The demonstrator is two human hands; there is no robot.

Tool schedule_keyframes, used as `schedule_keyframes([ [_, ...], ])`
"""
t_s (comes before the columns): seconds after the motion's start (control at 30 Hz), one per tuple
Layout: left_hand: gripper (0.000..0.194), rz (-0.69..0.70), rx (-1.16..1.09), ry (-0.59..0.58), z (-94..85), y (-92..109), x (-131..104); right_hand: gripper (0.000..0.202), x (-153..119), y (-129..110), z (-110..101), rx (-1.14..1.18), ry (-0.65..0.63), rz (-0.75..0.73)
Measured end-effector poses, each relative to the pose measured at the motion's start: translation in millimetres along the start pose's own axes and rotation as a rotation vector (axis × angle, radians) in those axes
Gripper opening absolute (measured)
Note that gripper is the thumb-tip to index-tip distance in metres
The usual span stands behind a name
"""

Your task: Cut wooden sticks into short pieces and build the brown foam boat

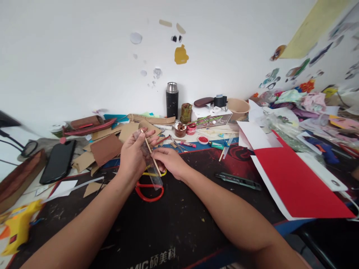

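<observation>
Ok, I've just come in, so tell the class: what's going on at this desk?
A person is working with a wooden stick and a clear ruler-like strip. The left hand holds the wooden stick along the clear ruler-like strip, and the right hand has its fingertips at them, though its exact grip is hidden. Scissors lie below the hands on the dark mat. To the right are a cutter knife and a red sheet.
</observation>
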State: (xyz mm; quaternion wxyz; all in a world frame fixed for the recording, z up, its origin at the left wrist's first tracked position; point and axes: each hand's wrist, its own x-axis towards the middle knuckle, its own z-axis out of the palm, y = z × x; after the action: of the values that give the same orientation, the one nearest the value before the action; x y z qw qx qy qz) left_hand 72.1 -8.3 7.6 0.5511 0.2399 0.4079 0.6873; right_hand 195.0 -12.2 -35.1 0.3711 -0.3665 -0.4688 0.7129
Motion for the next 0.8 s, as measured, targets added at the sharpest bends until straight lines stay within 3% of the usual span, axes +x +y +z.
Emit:
schedule_keyframes([
  [0.8, 0.010, 0.034, -0.002, 0.005, -0.2, -2.2, -1.3, 0.024, -1.9, 0.2, -0.2, -0.042, 0.011, -0.033],
])
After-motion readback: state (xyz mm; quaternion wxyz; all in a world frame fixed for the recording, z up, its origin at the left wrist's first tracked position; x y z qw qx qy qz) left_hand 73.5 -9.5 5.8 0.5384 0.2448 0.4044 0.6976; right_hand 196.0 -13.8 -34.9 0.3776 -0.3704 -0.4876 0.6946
